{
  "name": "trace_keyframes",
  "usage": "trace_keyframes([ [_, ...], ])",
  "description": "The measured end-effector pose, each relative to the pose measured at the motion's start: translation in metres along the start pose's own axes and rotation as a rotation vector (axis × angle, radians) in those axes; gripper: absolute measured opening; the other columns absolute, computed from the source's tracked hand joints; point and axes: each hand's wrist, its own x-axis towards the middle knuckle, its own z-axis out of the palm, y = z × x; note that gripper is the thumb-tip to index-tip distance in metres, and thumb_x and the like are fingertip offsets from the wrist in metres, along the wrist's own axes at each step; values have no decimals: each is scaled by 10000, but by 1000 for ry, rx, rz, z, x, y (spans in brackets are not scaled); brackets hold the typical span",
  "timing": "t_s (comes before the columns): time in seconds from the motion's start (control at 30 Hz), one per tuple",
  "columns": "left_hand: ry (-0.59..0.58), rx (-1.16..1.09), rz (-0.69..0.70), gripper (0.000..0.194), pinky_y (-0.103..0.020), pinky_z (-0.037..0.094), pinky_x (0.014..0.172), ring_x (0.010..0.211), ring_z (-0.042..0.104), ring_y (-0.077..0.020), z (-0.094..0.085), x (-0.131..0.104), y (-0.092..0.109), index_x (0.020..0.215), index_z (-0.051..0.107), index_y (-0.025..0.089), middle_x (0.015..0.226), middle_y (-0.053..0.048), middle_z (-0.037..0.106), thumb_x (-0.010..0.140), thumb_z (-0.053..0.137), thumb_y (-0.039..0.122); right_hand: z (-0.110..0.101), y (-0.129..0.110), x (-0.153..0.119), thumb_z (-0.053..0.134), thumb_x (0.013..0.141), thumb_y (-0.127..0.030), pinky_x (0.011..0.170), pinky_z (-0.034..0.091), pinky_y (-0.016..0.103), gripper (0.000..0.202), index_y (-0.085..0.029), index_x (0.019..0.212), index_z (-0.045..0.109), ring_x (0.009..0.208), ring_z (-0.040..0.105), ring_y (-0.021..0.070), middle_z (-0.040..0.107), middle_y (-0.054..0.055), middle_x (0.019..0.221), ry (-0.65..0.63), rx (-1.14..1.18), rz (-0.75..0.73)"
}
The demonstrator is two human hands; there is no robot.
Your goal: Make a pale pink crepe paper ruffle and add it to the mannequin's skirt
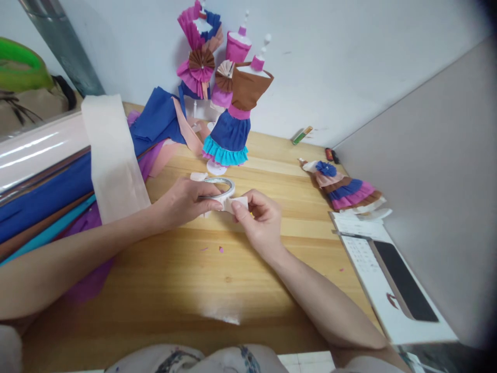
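Note:
My left hand (185, 203) is closed round the near left side of a white tape roll (232, 185), held just above the wooden table (233, 280). To its right, my right hand (261, 220) pinches a small pale paper piece (240, 201) between thumb and fingers. The paper touches the front edge of the roll, and the two hands are close together. Another pale scrap (199, 176) lies behind my left hand. Small pink bits (221, 249) lie on the table in front of the hands.
Behind the hands stand mini mannequins in paper dresses (232, 129). Rolled coloured paper (50, 191) and a cream strip (112, 155) are at left. A striped paper dress (349, 191), a green-labelled stick (302, 135) and a white board with a dark panel (406, 280) are at right.

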Motion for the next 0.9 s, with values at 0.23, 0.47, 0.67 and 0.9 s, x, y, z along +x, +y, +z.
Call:
trace_keyframes([
  [0.23, 15, 34, 16, 218, -227, 318, 535, 545, 463, -93, 0, -1, 0, 626, 646, 163, 531, 38, 576, 788, 618, 306, -4, 1, 6, 626, 778, -338, 498, 359, 258, 228, -211, 617, 526, 522, 460, 122, 517, -22, 555, -29, -59, -3],
  [0.47, 27, 48, 43, 235, -233, 308, 536, 531, 440, -89, 1, -1, 1, 604, 624, 162, 521, 41, 556, 799, 609, 291, -4, -3, 4, 587, 783, -296, 492, 347, 255, 150, -194, 674, 607, 508, 444, 114, 538, -18, 575, -117, -88, -17],
  [0.67, 24, 77, 62, 217, -235, 309, 540, 527, 443, -87, 3, -1, 0, 621, 636, 164, 512, 45, 540, 812, 604, 263, -7, -6, 6, 564, 758, -235, 472, 316, 239, 158, -196, 605, 570, 484, 400, 99, 490, -35, 527, -180, -86, -15],
  [0.9, 32, 124, 80, 182, -225, 322, 545, 545, 477, -88, 2, -2, -2, 653, 664, 150, 540, 39, 577, 805, 619, 240, -13, -7, 9, 569, 793, -275, 495, 345, 242, 183, -187, 632, 557, 520, 439, 107, 492, -28, 559, -149, -142, -15],
])
